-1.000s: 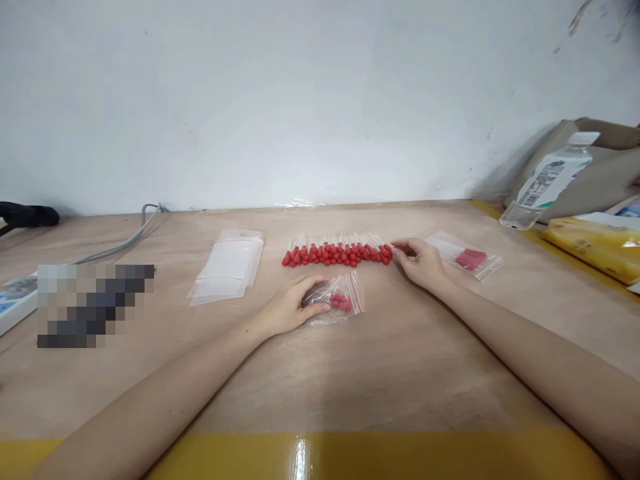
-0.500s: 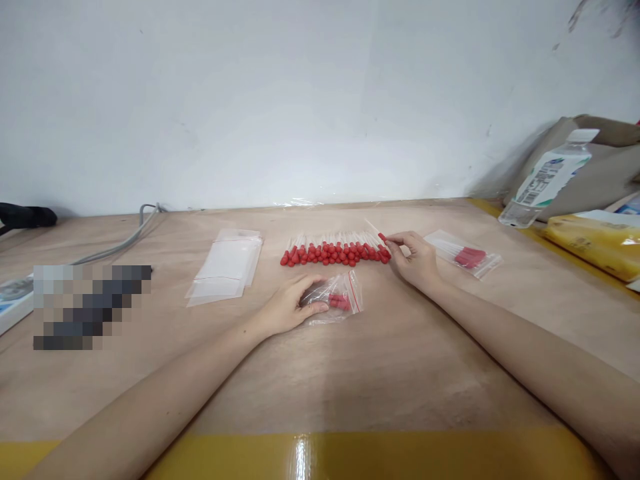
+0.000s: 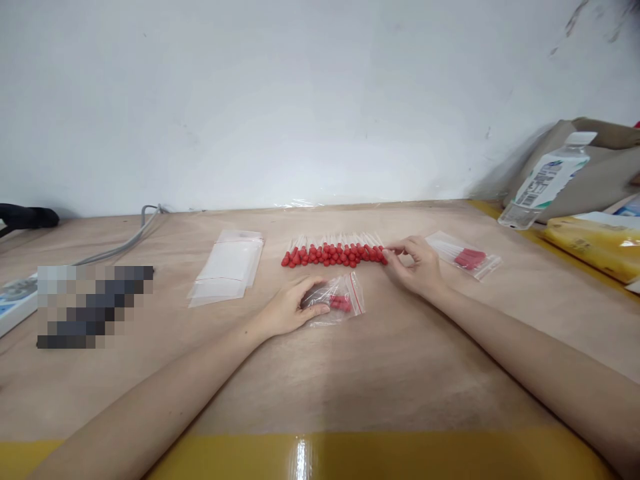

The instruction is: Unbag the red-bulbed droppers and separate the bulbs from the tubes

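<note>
My left hand (image 3: 290, 307) curls around the closed end of a clear zip bag (image 3: 320, 317), thumb in front and fingers behind. Several red-tipped sticks (image 3: 341, 303) lie inside, and the red-lined mouth of the bag points right. Behind it runs a row of red-tipped sticks (image 3: 330, 253), heaped side by side with their pale shafts toward the wall. At the right end of this row, my right hand (image 3: 416, 267) pinches the red end of a stick between thumb and fingertips. That stick is mostly hidden among the others.
A stack of flat zip bags (image 3: 227, 267) lies left of the row. To the right rests a filled bag (image 3: 465, 257) of red-tipped sticks. A water bottle (image 3: 550, 180) and a yellow packet (image 3: 590, 243) stand far right. A grey cable (image 3: 125, 247) and power strip (image 3: 20, 293) lie left.
My right hand has lowered the stick it held tilted above the row, and its fingertips are now at the row's right end. My left hand keeps its place on the bag.
</note>
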Available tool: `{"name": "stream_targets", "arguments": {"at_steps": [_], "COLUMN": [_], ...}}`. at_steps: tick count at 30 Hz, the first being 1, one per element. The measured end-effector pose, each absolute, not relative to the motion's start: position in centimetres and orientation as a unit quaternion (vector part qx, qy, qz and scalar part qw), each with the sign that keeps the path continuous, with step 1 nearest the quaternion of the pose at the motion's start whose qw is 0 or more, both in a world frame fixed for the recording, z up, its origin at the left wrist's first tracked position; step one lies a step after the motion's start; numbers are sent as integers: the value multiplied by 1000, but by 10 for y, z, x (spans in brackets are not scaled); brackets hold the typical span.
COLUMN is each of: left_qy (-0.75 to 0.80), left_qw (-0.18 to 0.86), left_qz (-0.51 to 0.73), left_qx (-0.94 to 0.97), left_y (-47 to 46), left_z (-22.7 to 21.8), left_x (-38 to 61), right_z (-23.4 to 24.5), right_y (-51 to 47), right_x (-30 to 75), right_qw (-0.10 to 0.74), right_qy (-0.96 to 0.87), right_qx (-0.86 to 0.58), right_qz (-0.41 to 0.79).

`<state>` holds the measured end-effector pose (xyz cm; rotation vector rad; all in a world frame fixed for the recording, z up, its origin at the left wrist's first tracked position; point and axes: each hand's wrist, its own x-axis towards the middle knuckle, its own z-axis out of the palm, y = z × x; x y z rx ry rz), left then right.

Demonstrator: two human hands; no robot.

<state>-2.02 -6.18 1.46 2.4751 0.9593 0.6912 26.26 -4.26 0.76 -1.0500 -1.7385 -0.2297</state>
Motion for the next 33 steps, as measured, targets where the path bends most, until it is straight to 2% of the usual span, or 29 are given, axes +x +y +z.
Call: {"name": "stream_targets", "arguments": {"at_steps": [6,12,15,18,23,25,30,33], "left_qy": [343,328,330,334,333,329,331,333], "left_qw": [198,186,175,172,175,175,179,182], "left_qz": [246,244,243,248,249,247,231,221], "left_qx": [884,894,895,893,892,894,897,898], "left_y": [-64,-66,-66,-66,-66,-66,-66,-67], "left_z": [17,19,18,17,16,17,19,22], "left_x": [-20,-18,-18,-18,-18,-18,-18,-19], "right_z": [14,23,26,28,26,24,30,42], "right_y": [-71,-84,-88,-92,-93,-90,-77,-65], "right_x": [231,205,200,197,202,206,221,243], "right_qw": [385,291,264,266,292,314,334,332], "right_qy": [-850,-867,-859,-842,-818,-802,-694,-663], "right_qx": [-344,-360,-399,-434,-438,-421,-387,-395], "right_qz": [108,183,182,177,233,286,507,542]}}
